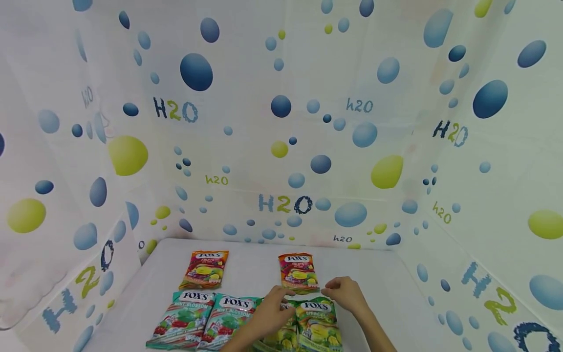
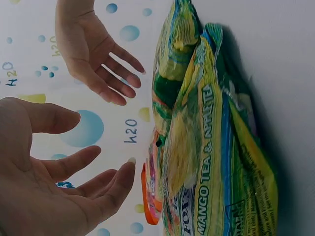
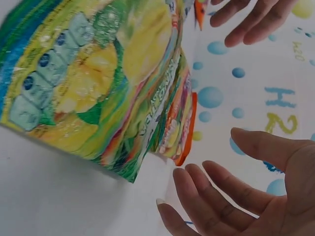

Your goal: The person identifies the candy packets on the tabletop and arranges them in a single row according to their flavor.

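My left hand [image 1: 273, 313] hovers over the front row of candy bags with its fingers relaxed and bent, and holds nothing. It partly hides one green-yellow Fox's bag [image 1: 283, 337]. Beside that one lies a second green-yellow Fox's bag [image 1: 317, 325]. My right hand [image 1: 345, 292] is just right of the red-orange Fox's Fruits bag [image 1: 299, 273], apart from it, with loosely bent fingers. Both wrist views show a gap between the fingers and thumb of each hand. A mango tea label shows on the green-yellow bag [image 2: 197, 162] in the left wrist view.
Two teal Fox's Mint Blossom bags, the outer bag [image 1: 182, 320] and the inner bag [image 1: 228, 318], lie at the front left. Another red-orange Fruits bag [image 1: 204, 270] lies behind them. The white table [image 1: 250, 264] meets bubble-printed walls [image 1: 281, 146] on three sides.
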### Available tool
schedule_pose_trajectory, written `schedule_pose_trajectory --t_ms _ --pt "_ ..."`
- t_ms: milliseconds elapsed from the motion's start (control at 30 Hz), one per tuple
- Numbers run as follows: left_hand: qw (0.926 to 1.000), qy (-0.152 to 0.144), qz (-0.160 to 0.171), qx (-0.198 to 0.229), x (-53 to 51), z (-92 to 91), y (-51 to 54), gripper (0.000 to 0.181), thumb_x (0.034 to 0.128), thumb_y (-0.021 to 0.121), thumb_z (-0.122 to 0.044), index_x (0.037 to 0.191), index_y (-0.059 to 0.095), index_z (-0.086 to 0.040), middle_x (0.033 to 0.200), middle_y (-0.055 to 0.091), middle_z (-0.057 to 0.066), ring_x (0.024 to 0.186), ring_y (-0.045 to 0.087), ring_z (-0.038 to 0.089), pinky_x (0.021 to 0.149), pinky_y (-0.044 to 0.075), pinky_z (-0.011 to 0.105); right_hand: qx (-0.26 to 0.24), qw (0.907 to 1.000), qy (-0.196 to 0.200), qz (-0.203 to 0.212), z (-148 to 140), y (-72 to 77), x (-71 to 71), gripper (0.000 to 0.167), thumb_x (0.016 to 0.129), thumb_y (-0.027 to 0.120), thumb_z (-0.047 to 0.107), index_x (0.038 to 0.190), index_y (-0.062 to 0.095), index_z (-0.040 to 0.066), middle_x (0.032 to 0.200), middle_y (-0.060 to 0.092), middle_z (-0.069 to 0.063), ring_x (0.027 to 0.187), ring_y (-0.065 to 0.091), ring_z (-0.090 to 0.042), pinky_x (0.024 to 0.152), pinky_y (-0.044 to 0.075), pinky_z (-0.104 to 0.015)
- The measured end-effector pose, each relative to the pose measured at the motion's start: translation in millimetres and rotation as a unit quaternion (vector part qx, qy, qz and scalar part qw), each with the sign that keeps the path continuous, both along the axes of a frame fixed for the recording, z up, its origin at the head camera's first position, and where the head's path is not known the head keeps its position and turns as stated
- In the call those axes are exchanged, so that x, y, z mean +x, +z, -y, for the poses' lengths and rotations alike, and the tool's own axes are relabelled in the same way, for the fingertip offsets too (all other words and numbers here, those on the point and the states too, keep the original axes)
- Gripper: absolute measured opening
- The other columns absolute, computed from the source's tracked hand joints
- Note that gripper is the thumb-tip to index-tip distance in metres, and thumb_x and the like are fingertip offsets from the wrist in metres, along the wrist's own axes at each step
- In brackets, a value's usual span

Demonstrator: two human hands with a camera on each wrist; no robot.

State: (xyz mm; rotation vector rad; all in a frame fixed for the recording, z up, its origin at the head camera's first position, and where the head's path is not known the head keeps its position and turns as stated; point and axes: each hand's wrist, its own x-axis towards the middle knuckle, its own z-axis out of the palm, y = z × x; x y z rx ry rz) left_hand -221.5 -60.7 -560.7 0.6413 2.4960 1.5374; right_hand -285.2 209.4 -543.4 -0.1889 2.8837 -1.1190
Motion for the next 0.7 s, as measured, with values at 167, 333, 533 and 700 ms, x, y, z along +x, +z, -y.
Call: schedule_pose_trajectory --t_ms 167,333,533,700 --pt "0.9992 0.038 -0.002 -0.016 -7.9 -3.4 3.7 0.042 0.1015 0.064 -0.024 0.137 0.060 -0.002 0.141 0.048 0.025 0.118 0.058 0.044 0.088 0.056 0.054 -0.009 0.9998 -0.008 -0.017 5.8 2.2 -8.2 0.031 0.088 0.083 0.033 0.100 0.077 0.004 0.090 0.074 -0.003 0.079 0.068 -0.019 0.068 0.059 -0.042" --pt "0.9969 0.063 -0.006 -0.047 -20.6 -5.6 -2.9 0.046 0.0994 0.065 -0.026 0.137 0.060 0.000 0.140 0.049 0.025 0.122 0.056 0.044 0.094 0.052 0.061 -0.027 0.9993 -0.013 -0.022 13.2 -1.3 -15.6 0.034 0.088 0.083 0.032 0.102 0.076 0.001 0.091 0.074 -0.006 0.079 0.070 -0.022 0.068 0.060 -0.042" --pt "0.9951 0.085 0.025 -0.044 -31.8 -6.1 -8.0 0.050 0.0978 0.063 -0.022 0.140 0.056 0.005 0.143 0.044 0.030 0.132 0.046 0.052 0.100 0.045 0.068 -0.036 0.9987 -0.034 -0.008 23.4 -16.3 -29.7 0.037 0.087 0.083 0.030 0.105 0.075 -0.001 0.094 0.074 -0.009 0.084 0.070 -0.026 0.072 0.060 -0.044" --pt "0.9901 0.133 0.014 -0.042 -34.9 -7.8 -12.1 0.051 0.0968 0.063 -0.019 0.140 0.054 0.007 0.145 0.041 0.033 0.133 0.043 0.057 0.100 0.045 0.069 -0.036 0.9980 -0.053 0.000 29.2 -26.4 -41.2 0.045 0.087 0.083 0.031 0.112 0.072 -0.005 0.101 0.073 -0.015 0.090 0.069 -0.030 0.079 0.060 -0.049"
